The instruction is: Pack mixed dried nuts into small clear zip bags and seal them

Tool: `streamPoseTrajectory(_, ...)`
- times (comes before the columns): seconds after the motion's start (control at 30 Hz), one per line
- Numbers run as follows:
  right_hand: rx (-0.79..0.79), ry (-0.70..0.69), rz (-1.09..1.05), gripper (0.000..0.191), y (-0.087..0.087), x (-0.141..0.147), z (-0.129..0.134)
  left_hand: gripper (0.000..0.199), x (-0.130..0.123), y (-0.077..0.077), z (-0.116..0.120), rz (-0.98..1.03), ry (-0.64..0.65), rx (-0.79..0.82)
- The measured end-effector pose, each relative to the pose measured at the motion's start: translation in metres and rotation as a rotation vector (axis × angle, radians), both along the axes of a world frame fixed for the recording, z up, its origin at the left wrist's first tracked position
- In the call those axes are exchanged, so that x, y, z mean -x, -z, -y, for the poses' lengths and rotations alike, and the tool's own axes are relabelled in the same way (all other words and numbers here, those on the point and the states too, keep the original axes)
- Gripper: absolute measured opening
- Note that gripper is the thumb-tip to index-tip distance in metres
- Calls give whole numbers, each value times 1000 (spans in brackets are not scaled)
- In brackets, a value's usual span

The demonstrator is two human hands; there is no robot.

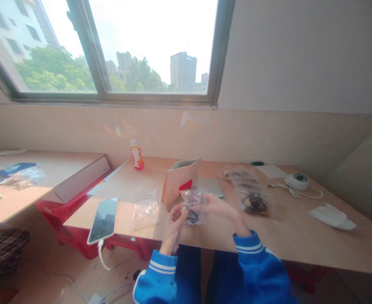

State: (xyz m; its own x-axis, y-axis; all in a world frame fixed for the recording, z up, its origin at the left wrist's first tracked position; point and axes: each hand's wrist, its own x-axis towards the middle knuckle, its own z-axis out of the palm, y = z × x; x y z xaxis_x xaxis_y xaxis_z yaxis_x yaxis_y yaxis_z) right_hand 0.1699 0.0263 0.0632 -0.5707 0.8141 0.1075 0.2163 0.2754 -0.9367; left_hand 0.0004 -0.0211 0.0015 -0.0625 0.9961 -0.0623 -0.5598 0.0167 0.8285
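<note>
In front of me, above the wooden table (287,236), my left hand (173,228) and my right hand (219,207) hold a clear plastic zip bag (194,207) between them. Dark pieces lie at the bottom of the bag. Directly behind it stands a kraft paper pouch (181,181) with a red label, open at the top. Further right lie several clear bags of dark pieces, the nearest (252,199) within reach of my right hand. An empty-looking clear bag (145,211) lies left of my hands.
A smartphone (102,220) on a charging cable lies near the table's left edge. A red-and-white bottle (137,155), a silver laptop (209,186), white paper (271,171), a round white device (296,180) and a white cloth (332,217) share the table. Red stools stand beneath.
</note>
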Motion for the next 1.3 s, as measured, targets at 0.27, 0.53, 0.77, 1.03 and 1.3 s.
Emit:
streamPoseTrajectory(0.27,-46,116,12,31,-1,3,0,40,-1,0,4,-71,-9,-51)
streamPoseTrajectory(0.53,-108,335,-77,29,-19,-15,0,36,-3,-3,-1,97,-75,40)
streamPoseTrajectory(0.77,-373,630,-370,33,-68,14,-29,39,7,-6,-1,176,-101,73)
streamPoseTrajectory(1.03,-696,557,-51,17,-75,51,-43,31,14,-5,4,236,-43,-41)
streamPoseTrajectory(1.3,-726,680,-87,19,-67,31,-32,40,8,-7,3,229,21,-114)
